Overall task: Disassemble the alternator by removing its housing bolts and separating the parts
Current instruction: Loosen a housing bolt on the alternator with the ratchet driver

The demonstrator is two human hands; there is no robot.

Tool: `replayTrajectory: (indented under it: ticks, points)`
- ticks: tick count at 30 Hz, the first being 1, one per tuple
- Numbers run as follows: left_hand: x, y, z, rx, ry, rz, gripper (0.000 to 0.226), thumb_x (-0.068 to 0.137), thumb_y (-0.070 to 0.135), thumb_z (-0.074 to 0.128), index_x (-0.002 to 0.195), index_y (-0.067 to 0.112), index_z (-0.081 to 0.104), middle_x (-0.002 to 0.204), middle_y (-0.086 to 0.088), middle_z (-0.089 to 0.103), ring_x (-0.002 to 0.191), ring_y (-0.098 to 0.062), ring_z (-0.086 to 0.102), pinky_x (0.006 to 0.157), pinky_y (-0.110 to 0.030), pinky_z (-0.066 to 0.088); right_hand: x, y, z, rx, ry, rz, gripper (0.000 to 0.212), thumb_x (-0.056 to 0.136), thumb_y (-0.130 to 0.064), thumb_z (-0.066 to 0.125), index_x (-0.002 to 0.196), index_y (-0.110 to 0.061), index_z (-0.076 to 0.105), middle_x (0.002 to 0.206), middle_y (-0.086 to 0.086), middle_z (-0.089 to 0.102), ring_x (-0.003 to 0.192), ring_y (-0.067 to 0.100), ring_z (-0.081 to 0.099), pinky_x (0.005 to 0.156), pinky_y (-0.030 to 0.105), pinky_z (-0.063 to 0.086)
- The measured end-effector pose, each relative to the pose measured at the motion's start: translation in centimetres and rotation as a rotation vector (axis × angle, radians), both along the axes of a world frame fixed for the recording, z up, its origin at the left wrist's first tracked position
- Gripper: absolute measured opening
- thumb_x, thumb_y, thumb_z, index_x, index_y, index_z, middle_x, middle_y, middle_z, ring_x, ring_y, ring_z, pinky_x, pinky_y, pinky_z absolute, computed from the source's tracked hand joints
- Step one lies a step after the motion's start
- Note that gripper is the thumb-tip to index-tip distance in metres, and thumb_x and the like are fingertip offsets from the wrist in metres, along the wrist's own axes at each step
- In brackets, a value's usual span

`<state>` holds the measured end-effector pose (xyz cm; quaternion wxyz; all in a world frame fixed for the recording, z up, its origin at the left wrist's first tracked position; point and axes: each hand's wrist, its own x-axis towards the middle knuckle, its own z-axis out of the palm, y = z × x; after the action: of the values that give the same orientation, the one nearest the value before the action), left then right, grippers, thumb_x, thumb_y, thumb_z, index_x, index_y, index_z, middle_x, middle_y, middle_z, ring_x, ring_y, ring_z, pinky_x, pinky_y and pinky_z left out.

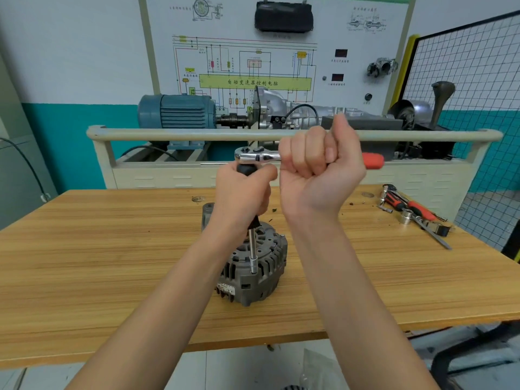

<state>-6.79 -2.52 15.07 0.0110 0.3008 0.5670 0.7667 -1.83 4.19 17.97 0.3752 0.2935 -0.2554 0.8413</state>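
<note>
a grey alternator point(254, 266) is sitting on a wooden workbench point(112, 249). the left hand point(242, 192) is gripping the black upper part of a long extension bar point(252, 249), whose socket is meeting the alternator's housing. the right hand point(318, 164) is clenching around the red-handled ratchet point(264, 155) fixed atop the bar.

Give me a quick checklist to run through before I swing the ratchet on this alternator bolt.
1. Socket seated on a housing bolt of the alternator: cannot tell, bolt head hidden.
2. Extension upright: ok, near vertical.
3. Left hand steadying the driver handle: ok.
4. Right hand gripping the ratchet handle: ok.
5. Alternator held against turning: not ok, it stands free on the table.
6. Swing path clear of the spare tools: ok.
</note>
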Motion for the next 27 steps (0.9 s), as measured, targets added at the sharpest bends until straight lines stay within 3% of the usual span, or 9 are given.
replayTrajectory:
  ticks: [4, 8, 13, 18, 20, 23, 27]
  points:
    - [-0.8, -1.0, 0.3, -0.096, 0.121, -0.255, 0.03, 0.07, 0.005, 0.061, 0.047, 0.021, 0.051, 0.044, -0.001, 0.044, 0.039, -0.017, 0.037, 0.043, -0.024, 0.035, -1.7, 2.6, 0.6, -0.174, -0.137, 0.483, 0.052, 0.087, -0.016, 0.041, 0.036, -0.016, 0.035, 0.029, -0.004, 0.024, 0.036, 0.009, 0.007, 0.033, 0.022, 0.02]
    - [-0.7, -0.8, 0.4, -0.095, 0.025, -0.482, 0.038, 0.075, 0.005, 0.057, 0.043, 0.02, 0.043, 0.037, 0.005, 0.035, 0.029, -0.009, 0.028, 0.036, -0.016, 0.027, -3.3, 3.7, 0.7, -0.253, -0.197, 0.702, 0.056, 0.088, -0.015, 0.039, 0.033, -0.012, 0.034, 0.031, -0.005, 0.016, 0.035, 0.006, 0.008, 0.034, 0.022, 0.016]
    - [-0.6, -0.3, 0.5, -0.083, -0.061, -0.248, 0.046, 0.075, 0.001, 0.052, 0.04, 0.024, 0.032, 0.036, 0.007, 0.024, 0.03, -0.008, 0.015, 0.038, -0.012, 0.017, -2.2, 2.8, 0.9, -0.241, -0.188, 0.441, 0.063, 0.099, -0.017, 0.032, 0.036, -0.018, 0.032, 0.03, -0.005, 0.02, 0.029, 0.008, 0.011, 0.033, 0.021, 0.018]
    - [0.1, 0.6, 0.2, -0.044, -0.016, 0.099, 0.04, 0.084, -0.007, 0.052, 0.054, 0.015, 0.036, 0.047, 0.001, 0.03, 0.041, -0.011, 0.024, 0.041, -0.019, 0.02, 0.1, -1.8, -1.1, 0.047, 0.094, -0.302, 0.044, 0.092, -0.007, 0.042, 0.049, -0.016, 0.035, 0.039, -0.008, 0.03, 0.036, 0.006, 0.026, 0.046, 0.026, 0.024]
    - [0.1, 0.7, -0.1, -0.04, 0.041, 0.192, 0.04, 0.086, -0.004, 0.056, 0.055, 0.013, 0.036, 0.048, 0.002, 0.033, 0.047, -0.01, 0.027, 0.044, -0.024, 0.022, 0.5, -3.3, -2.0, 0.114, 0.18, -0.488, 0.038, 0.086, -0.009, 0.047, 0.052, -0.023, 0.04, 0.043, -0.008, 0.034, 0.04, 0.005, 0.032, 0.05, 0.025, 0.027]
    - [0.1, 0.6, -0.1, -0.022, 0.051, 0.202, 0.038, 0.085, -0.004, 0.058, 0.058, 0.011, 0.038, 0.048, 0.001, 0.032, 0.048, -0.011, 0.026, 0.044, -0.024, 0.022, 0.4, -3.1, -1.6, 0.129, 0.181, -0.45, 0.04, 0.085, -0.005, 0.048, 0.05, -0.023, 0.045, 0.042, -0.008, 0.035, 0.038, 0.005, 0.031, 0.05, 0.025, 0.026]
    - [-0.1, 0.2, -0.1, -0.04, -0.017, -0.012, 0.037, 0.081, -0.007, 0.055, 0.057, 0.014, 0.037, 0.044, 0.004, 0.031, 0.037, -0.009, 0.025, 0.039, -0.016, 0.022, 0.1, -0.3, -0.3, 0.073, 0.096, -0.109, 0.053, 0.093, -0.01, 0.035, 0.042, -0.021, 0.029, 0.035, -0.008, 0.027, 0.035, 0.007, 0.016, 0.042, 0.025, 0.018]
